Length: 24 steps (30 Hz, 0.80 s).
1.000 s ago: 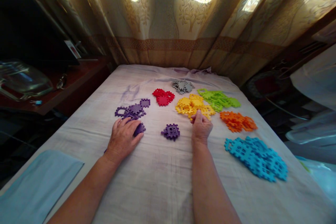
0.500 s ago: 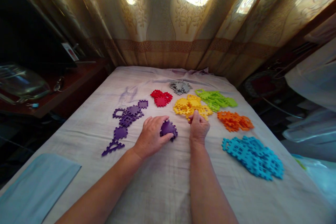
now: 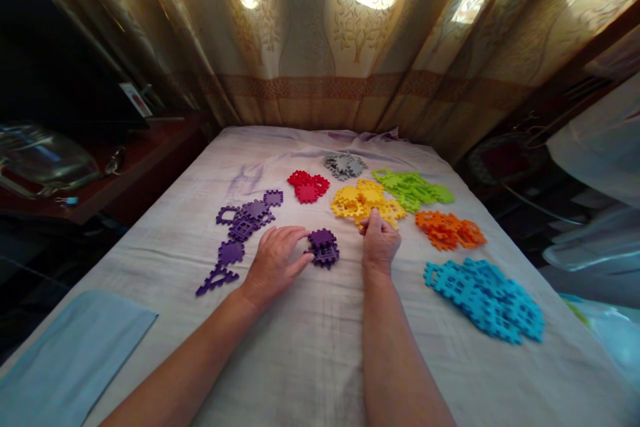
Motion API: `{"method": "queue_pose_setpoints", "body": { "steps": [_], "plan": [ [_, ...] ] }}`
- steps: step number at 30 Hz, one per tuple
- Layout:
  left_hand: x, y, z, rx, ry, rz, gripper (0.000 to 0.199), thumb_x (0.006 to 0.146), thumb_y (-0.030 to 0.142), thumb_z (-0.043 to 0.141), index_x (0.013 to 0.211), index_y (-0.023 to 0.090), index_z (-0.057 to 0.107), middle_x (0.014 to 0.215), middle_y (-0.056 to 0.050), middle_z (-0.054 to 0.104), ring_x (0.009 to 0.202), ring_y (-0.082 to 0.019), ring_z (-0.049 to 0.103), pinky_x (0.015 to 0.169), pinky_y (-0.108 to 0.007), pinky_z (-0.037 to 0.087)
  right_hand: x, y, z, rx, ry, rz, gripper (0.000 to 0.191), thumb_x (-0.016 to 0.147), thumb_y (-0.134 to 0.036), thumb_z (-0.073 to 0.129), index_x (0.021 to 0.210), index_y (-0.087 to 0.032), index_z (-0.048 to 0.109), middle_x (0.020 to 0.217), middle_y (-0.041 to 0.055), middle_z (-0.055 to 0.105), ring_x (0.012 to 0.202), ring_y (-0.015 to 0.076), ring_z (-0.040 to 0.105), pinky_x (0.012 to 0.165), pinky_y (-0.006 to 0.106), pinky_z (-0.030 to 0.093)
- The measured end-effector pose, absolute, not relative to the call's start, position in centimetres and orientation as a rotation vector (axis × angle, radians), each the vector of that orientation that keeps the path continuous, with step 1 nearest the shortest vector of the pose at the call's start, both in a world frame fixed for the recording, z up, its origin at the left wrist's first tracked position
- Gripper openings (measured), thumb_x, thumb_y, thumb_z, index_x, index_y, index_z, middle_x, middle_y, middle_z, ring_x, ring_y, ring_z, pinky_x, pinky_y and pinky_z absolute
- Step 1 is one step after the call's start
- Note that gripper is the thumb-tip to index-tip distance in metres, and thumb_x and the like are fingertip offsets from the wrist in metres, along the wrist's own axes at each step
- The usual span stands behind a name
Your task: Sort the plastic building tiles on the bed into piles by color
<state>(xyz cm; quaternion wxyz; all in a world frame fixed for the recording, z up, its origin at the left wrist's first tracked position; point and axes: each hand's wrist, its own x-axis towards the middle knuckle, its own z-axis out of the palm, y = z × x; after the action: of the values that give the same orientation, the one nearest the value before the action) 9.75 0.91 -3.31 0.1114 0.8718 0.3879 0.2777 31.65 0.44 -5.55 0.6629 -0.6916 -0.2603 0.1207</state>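
Purple stack (image 3: 324,248), flat (long axis pointing away), left fingers (image 3: 296,235) spread, right fingers (image 3: 372,221) curled closed

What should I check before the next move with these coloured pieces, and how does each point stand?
1. Left hand open: ok, fingers spread beside the small purple stack.
2. Right hand empty: cannot tell, it is closed near the yellow pile.
3. Small purple stack apart from yellow pile: ok, cloth shows between.
4. Purple pieces all together: not ok, several lie farther left.
5. Yellow pile clear of green pile: cannot tell.
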Motion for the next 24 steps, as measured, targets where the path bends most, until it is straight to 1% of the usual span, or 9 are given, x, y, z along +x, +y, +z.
{"method": "queue_pose_setpoints", "body": {
  "steps": [2,5,8,11,13,15,20,24],
  "plan": [
    [7.5,0.7,-3.6,2.586,1.210,0.847,0.029,0.091,0.036,0.058,0.118,0.024,0.061,0.120,-0.007,0.070,0.115,-0.022,0.062,0.109,-0.047,0.038,31.7,0.5,-5.5,-1.565,-0.584,0.274,0.053,0.083,-0.062,0.050,0.053,-0.020,0.060,0.041,-0.0025,0.051,0.044,0.0132,0.048,0.054,0.028,0.041],
    [3.7,0.5,-3.6,2.613,1.361,0.861,0.031,0.092,0.039,0.055,0.117,0.023,0.062,0.121,-0.008,0.069,0.115,-0.024,0.061,0.108,-0.048,0.039,31.7,0.5,-5.5,-1.564,-0.585,0.280,0.052,0.082,-0.062,0.050,0.053,-0.020,0.060,0.042,-0.0025,0.051,0.044,0.0133,0.048,0.054,0.028,0.041],
    [0.2,0.1,-3.3,2.607,1.552,0.828,0.039,0.090,0.046,0.053,0.121,0.023,0.060,0.124,-0.009,0.067,0.115,-0.027,0.060,0.105,-0.046,0.041,31.7,0.5,-5.6,-1.572,-0.593,0.275,0.052,0.082,-0.062,0.050,0.053,-0.020,0.060,0.042,-0.0022,0.051,0.045,0.0136,0.049,0.054,0.028,0.041],
    [-2.5,-0.7,-3.4,2.562,1.756,0.693,0.051,0.086,0.053,0.054,0.126,0.020,0.057,0.128,-0.011,0.065,0.118,-0.029,0.059,0.103,-0.046,0.042,31.6,0.4,-5.6,-1.589,-0.592,0.274,0.051,0.083,-0.061,0.050,0.054,-0.020,0.060,0.043,-0.0018,0.053,0.045,0.0138,0.049,0.054,0.028,0.041],
    [-3.6,-1.1,-3.7,2.526,1.818,0.589,0.059,0.084,0.056,0.056,0.131,0.019,0.053,0.130,-0.012,0.063,0.119,-0.030,0.058,0.102,-0.045,0.043,31.6,0.4,-5.7,-1.589,-0.588,0.275,0.052,0.083,-0.061,0.050,0.054,-0.020,0.060,0.043,-0.0018,0.053,0.044,0.0137,0.049,0.053,0.027,0.041],
    [-4.0,-1.1,-4.2,2.509,1.806,0.545,0.062,0.083,0.056,0.056,0.133,0.019,0.052,0.131,-0.012,0.063,0.120,-0.030,0.057,0.101,-0.044,0.044,31.6,0.3,-5.7,-1.587,-0.595,0.270,0.052,0.084,-0.062,0.050,0.054,-0.020,0.061,0.043,-0.0021,0.052,0.044,0.0136,0.048,0.054,0.027,0.041],
    [-2.9,0.2,-4.9,2.518,1.691,0.660,0.048,0.089,0.052,0.051,0.126,0.021,0.057,0.123,-0.011,0.066,0.117,-0.028,0.058,0.104,-0.045,0.043,31.8,0.3,-5.9,-1.603,-0.610,0.265,0.053,0.084,-0.062,0.051,0.055,-0.020,0.061,0.042,-0.0027,0.051,0.044,0.0137,0.048,0.054,0.028,0.040],
    [-2.2,1.1,-4.8,2.529,1.638,0.689,0.046,0.090,0.051,0.051,0.125,0.022,0.057,0.122,-0.010,0.067,0.117,-0.028,0.058,0.104,-0.046,0.044,31.7,0.3,-5.8,-1.602,-0.604,0.263,0.054,0.085,-0.063,0.050,0.055,-0.020,0.062,0.042,-0.0025,0.051,0.044,0.0137,0.048,0.053,0.028,0.040]
  ]
}}
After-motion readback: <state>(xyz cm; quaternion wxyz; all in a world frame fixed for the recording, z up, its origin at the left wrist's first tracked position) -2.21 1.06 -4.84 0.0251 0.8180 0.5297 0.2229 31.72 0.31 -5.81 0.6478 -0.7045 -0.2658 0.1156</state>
